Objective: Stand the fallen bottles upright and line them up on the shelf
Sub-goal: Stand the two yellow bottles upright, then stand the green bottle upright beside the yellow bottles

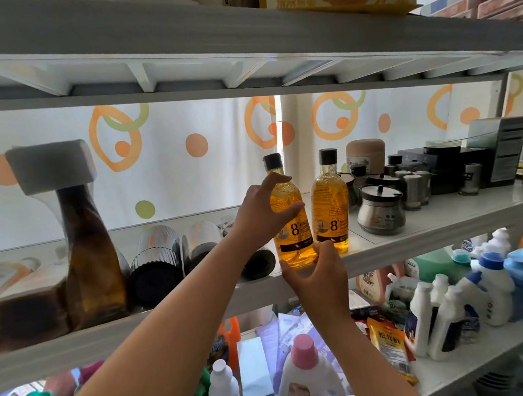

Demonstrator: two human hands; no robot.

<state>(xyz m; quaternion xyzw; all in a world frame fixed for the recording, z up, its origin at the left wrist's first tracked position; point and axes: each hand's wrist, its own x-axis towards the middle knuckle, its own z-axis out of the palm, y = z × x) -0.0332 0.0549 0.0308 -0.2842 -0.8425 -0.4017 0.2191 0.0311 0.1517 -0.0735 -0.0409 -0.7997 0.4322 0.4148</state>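
Now left hand [263, 212] is gripping amber bottle [293, 239] at shoulder, right hand [320, 275] is clasping its base, beside second bottle [330, 210] on shelf [423, 233].

Left hand [260, 212] covers part of bottle [295, 248] label.

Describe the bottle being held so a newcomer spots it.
On the middle shelf, right of centre, are two golden black-capped bottles. It is the left bottle, tilted, gripped by the left hand above and the right hand below; its twin stands upright.
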